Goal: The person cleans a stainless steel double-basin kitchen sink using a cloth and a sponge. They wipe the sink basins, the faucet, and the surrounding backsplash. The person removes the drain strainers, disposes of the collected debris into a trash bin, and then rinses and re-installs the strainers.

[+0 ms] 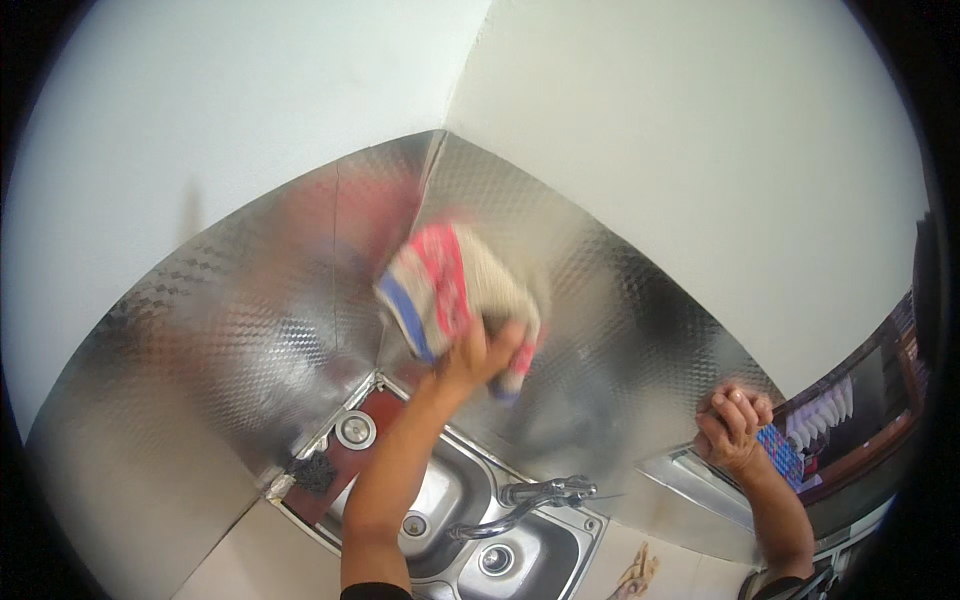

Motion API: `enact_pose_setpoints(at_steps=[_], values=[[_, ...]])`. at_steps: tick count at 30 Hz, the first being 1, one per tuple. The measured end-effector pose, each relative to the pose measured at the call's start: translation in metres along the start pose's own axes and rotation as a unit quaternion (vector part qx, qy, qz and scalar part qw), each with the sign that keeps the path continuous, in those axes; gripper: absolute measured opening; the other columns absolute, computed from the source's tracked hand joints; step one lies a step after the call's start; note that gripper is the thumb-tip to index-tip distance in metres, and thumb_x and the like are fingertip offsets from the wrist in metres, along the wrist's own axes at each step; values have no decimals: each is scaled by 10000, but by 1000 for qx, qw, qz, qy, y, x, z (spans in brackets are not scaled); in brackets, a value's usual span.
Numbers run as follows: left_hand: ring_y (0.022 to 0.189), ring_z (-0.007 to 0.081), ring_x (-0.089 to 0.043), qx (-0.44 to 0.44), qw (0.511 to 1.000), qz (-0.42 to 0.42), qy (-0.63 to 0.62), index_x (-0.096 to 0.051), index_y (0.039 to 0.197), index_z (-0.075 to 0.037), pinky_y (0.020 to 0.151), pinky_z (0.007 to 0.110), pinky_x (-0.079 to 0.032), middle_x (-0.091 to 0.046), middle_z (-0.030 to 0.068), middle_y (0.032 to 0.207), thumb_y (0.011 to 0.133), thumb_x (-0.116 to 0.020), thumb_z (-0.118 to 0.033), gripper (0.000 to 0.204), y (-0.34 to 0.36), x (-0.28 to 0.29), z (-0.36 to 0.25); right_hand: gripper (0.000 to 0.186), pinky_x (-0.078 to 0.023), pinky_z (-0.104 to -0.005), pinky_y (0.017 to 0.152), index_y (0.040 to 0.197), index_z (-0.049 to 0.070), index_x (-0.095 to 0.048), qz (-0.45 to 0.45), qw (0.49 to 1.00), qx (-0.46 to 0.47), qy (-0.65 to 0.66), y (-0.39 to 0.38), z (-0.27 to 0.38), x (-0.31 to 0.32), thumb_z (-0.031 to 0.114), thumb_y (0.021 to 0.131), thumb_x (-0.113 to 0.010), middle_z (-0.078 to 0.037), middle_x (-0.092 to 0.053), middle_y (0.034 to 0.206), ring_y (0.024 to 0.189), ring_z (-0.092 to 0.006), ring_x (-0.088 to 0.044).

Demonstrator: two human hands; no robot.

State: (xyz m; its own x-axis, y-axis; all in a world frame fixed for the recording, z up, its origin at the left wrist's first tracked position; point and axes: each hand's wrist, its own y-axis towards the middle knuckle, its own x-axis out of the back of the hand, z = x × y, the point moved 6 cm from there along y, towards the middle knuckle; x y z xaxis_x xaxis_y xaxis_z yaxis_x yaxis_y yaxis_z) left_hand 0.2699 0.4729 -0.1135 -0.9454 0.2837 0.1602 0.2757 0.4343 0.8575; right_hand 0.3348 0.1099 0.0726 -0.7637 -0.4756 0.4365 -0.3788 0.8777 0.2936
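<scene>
My left hand (482, 350) grips a cream cloth with red and blue stripes (445, 275), which is blurred against the patterned metal wall lining (300, 250) in the corner above the sink. At the right, my right hand (732, 425) has its fingers curled in front of the metal lining, beside the window; whether anything is inside them is hidden. Below my left arm is a two-bowl steel sink (462, 478) with a curved faucet (520, 505).
A red-brown board (385, 410) carries a round steel strainer (356, 430) and a dark scouring pad (313, 471). Beige counter (220, 560) flanks the sink. A brown-framed window (830, 440) is at the right, with white wall (650, 120) above the lining.
</scene>
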Motion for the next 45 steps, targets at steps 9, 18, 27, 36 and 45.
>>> enact_pose_setpoints(at_steps=[9, 18, 27, 36, 45], values=[[1364, 443, -434, -51, 995, 28, -81, -505, 1430, -77, 1148, 543, -338, -457, 228, 1489, 842, -684, -472, 731, 70, 18, -105, 233, -335, -416, 1055, 963, 174, -717, -35, 999, -29, 21, -4, 3, -5, 200, 740, -653, -60, -635, 1257, 1248, -234, -540], [1499, 320, -269, -14, 984, 178, 11, -313, 1558, -117, 1251, 481, -209, -300, 158, 1606, 885, -643, -493, 839, 54, -40, -8, 222, -404, -400, 1006, 948, 145, -698, -37, 998, -12, 46, 0, 6, -9, 163, 726, -702, -114, -611, 1259, 1236, -270, -531], [1312, 437, -450, 14, 997, 76, -10, -555, 1297, -75, 1112, 572, -333, -516, 218, 1376, 865, -633, -432, 565, 11, -8, 14, 190, -345, -490, 1005, 950, 172, -593, -41, 998, -17, 35, -4, 6, -7, 92, 778, -582, -112, -596, 1282, 1252, -293, -517], [1108, 442, -613, 143, 923, 338, 118, -598, 1289, -58, 934, 516, -492, -641, 236, 1233, 953, -633, -398, 480, -273, -22, 120, 96, -367, -484, 987, 947, 144, -601, -52, 999, -11, -2, 3, 16, -18, 91, 879, -558, -122, -561, 1339, 1273, -315, -503], [1463, 529, -224, -44, 998, 7, 40, -374, 1510, 6, 1175, 670, -197, -316, 291, 1568, 925, -597, -588, 863, -67, 0, 11, 99, -322, -512, 1084, 1026, 131, -612, -16, 1000, -3, -6, -3, 10, -11, 78, 946, -588, -153, -543, 1402, 1302, -355, -500]])
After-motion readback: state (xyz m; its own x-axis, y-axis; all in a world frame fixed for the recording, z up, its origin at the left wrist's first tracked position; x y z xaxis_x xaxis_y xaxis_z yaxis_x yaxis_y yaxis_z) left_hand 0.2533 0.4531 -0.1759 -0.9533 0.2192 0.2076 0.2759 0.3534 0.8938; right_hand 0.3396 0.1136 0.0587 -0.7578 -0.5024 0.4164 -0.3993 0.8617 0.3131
